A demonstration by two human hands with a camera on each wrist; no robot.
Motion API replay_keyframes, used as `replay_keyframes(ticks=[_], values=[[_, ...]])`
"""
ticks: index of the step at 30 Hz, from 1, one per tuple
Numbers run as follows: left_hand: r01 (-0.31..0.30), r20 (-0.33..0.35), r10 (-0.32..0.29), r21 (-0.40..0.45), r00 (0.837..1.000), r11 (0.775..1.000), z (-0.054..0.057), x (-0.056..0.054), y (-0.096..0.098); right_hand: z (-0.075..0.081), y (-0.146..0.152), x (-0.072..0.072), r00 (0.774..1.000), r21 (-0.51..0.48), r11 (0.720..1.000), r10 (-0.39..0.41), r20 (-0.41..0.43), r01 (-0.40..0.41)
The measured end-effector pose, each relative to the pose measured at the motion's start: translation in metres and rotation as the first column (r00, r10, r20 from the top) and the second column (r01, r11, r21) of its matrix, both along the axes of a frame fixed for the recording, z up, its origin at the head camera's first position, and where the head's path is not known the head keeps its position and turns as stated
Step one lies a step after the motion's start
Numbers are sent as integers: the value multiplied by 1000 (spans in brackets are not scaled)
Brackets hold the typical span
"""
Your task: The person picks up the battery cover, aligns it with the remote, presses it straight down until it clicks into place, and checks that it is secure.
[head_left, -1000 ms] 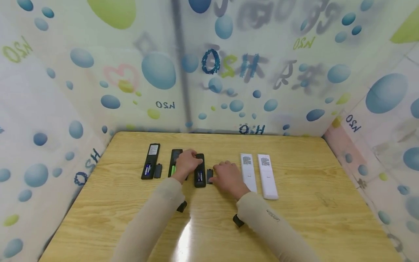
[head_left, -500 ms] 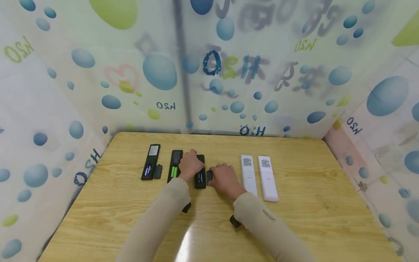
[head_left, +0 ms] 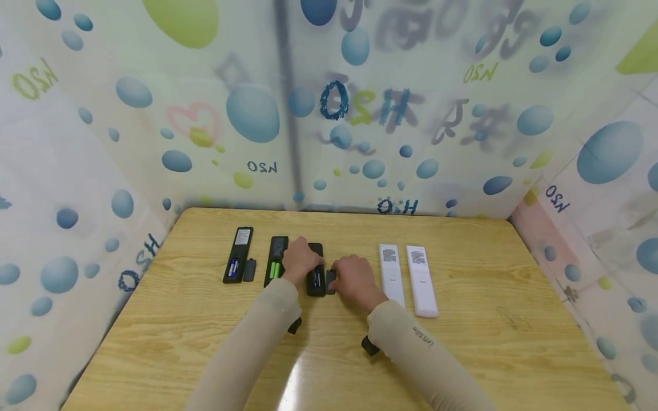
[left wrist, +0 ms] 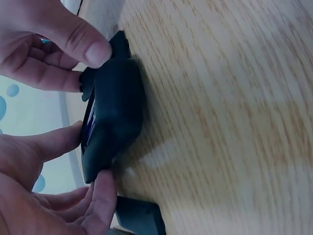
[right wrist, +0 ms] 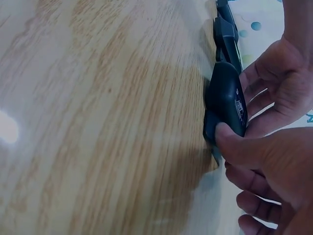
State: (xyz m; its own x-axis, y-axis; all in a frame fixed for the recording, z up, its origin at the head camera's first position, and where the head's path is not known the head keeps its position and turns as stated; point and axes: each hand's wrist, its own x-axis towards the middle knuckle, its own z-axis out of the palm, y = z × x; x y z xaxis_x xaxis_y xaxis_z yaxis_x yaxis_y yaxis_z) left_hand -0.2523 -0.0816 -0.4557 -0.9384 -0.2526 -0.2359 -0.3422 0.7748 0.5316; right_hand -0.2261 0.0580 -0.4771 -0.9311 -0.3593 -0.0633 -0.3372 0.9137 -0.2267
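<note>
In the head view, my left hand [head_left: 300, 260] grips a black remote control [head_left: 316, 283] lying back up, its battery compartment uncovered and batteries showing. In the left wrist view, the thumb rests on top of this remote [left wrist: 117, 98] and the fingers hold its side. Just right of it, my right hand [head_left: 356, 279] pinches a small black battery cover [head_left: 330, 285] between thumb and fingers. The right wrist view shows the thumb at the end of that cover [right wrist: 210, 128], close beside the remote. My right fingers partly hide the cover.
Left of my hands lie a black remote with green batteries [head_left: 275, 268] and another with blue batteries [head_left: 233, 268], its loose cover [head_left: 249, 270] beside it. Two white remotes [head_left: 392, 274] [head_left: 421, 279] lie to the right. A patterned wall [head_left: 329, 171] stands behind the wooden table [head_left: 329, 365].
My left hand has shifted right and settled on the black remote control. My right hand has closed in on the battery cover and now pinches it.
</note>
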Motion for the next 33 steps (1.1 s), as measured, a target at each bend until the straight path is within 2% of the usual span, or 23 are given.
replay_keyframes(ticks=[6, 10, 14, 19, 25, 29, 33], values=[[11, 16, -11, 7, 1000, 1000, -3, -1, 1, 3, 2, 1, 999, -59, 997, -42, -7, 41], [41, -3, -41, 39, 999, 998, -4, 1, 0, 7, 5, 3, 998, -92, 994, -60, 1, 60], [42, -29, -39, 87, 999, 995, -3, 2, -3, 14, 9, 5, 998, -135, 990, -52, -18, 49], [38, -61, -28, 160, 998, 986, 4, 0, -5, 27, 16, 5, 995, -137, 990, -38, -88, 25], [30, -76, -11, 252, 997, 967, 16, 0, -4, 40, 24, 5, 992, -124, 992, -34, -124, 18], [28, -83, -5, 271, 997, 962, 18, 0, -5, 42, 28, 6, 992, -113, 993, -39, -118, 26], [25, -74, -1, 323, 997, 946, 17, 1, -5, 41, 33, 6, 993, -112, 993, -41, -114, 29]])
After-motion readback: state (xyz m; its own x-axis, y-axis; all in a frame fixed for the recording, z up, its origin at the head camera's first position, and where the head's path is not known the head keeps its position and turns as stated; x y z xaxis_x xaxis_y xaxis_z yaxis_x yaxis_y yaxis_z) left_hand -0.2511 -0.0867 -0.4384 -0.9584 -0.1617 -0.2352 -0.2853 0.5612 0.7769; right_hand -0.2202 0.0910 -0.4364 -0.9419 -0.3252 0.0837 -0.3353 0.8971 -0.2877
